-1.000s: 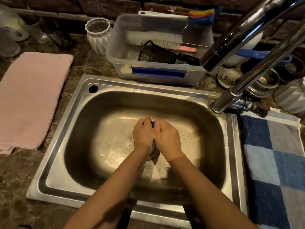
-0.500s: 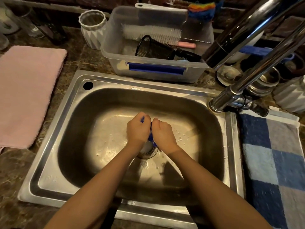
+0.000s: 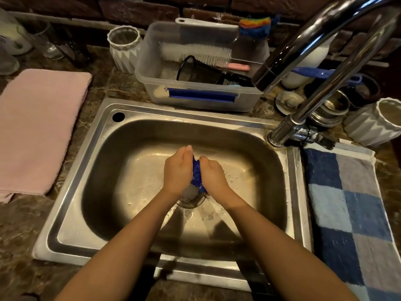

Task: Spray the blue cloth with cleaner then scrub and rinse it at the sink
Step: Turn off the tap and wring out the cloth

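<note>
The blue cloth (image 3: 197, 175) is bunched into a narrow wad, pressed between my two hands over the drain (image 3: 191, 197) of the steel sink (image 3: 91, 135). My left hand (image 3: 176, 170) holds its left side, fingers pointing away from me. On the other side, my right hand (image 3: 213, 174) clamps the cloth. Only a thin strip of blue shows between the palms. Drops of water lie on the sink floor. The chrome faucet (image 3: 303, 53) arches over the right side; no water stream is visible.
A clear plastic tub (image 3: 152, 83) with brushes and a black mesh cup stands behind the sink. A pink towel (image 3: 36, 127) lies on the left counter, a blue checked towel (image 3: 347, 203) on the right. White ribbed cups (image 3: 123, 48) and metal bowls (image 3: 332, 107) sit by the wall.
My hands have shifted against each other around the cloth, the left fingers now stretched forward, and more blue shows between the palms. The view has moved slightly.
</note>
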Demonstrator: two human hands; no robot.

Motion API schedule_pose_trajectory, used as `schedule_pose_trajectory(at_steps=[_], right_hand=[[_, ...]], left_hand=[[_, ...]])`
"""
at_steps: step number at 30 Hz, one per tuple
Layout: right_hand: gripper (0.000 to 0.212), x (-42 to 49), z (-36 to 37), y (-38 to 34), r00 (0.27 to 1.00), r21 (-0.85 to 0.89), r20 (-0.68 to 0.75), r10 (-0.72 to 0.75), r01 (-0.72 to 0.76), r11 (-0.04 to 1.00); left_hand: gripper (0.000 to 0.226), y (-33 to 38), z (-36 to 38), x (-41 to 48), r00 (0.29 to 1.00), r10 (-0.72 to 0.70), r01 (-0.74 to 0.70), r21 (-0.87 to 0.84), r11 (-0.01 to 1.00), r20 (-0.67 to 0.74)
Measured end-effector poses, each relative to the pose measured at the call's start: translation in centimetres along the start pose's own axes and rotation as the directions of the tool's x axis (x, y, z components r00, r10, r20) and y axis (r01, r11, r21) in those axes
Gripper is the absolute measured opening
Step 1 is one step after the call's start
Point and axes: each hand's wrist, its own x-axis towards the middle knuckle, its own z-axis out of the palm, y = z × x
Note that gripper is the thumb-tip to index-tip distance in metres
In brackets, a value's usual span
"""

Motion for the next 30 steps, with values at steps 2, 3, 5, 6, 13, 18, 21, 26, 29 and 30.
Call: schedule_pose_trajectory(at_steps=[2,3,5,6,13,18,21,26,29,30], right_hand=[[0.032,-0.9,-0.5,-0.4,1.0,0.045,-0.001,-0.017,0.017,0.999],[0.031,-1.4,-0.9,-0.6,0.999,0.076,0.011,-0.034,0.033,0.997],[0.034,-2.7,-1.6,-1.3,0.998,0.156,0.055,-0.004,-0.005,0.988],[0.039,-3.4,-2.1,-1.6,0.995,0.185,0.093,0.046,-0.063,0.981],[0.043,-7.9,-4.8,-2.3,0.93,0.316,0.36,0.07,-0.192,0.929],[0.017,-11.1,-5.0,-3.4,0.963,0.448,0.234,-0.135,0.017,0.894],[0.03,-13.8,-5.5,-3.6,0.956,0.484,0.201,-0.212,0.091,0.87],[0.026,-18.0,-5.8,-4.0,0.94,0.627,0.159,-0.301,0.14,0.766],[0.022,-19.8,-6.1,-3.5,0.946,0.667,0.136,-0.293,0.131,0.733],[0.032,-20.3,-6.3,-3.2,0.941,0.655,0.162,-0.298,0.124,0.746]], left_hand=[[0.035,0.8,-0.4,-0.2,0.998,0.06,-0.061,0.036,0.998,0.035],[0.035,1.3,-0.7,-0.3,0.993,0.098,-0.102,0.067,0.993,0.064],[0.033,2.3,-1.4,-0.4,0.983,0.138,-0.151,0.1,0.983,0.122],[0.03,2.8,-1.8,-0.6,0.981,0.137,-0.15,0.094,0.984,0.136],[0.031,6.1,-4.6,-4.7,0.986,-0.067,0.09,-0.145,0.985,0.151],[0.026,6.9,-8.3,-7.4,0.84,-0.306,0.52,-0.505,0.689,0.448],[0.032,7.8,-10.2,-8.7,0.768,-0.31,0.587,-0.423,0.69,0.56],[0.031,10.1,-11.5,-11.4,0.788,-0.282,0.484,-0.267,0.833,0.548],[0.032,10.6,-12.0,-13.1,0.844,-0.212,0.387,-0.286,0.877,0.492],[0.031,10.7,-12.1,-13.8,0.871,-0.167,0.334,-0.306,0.892,0.463]])
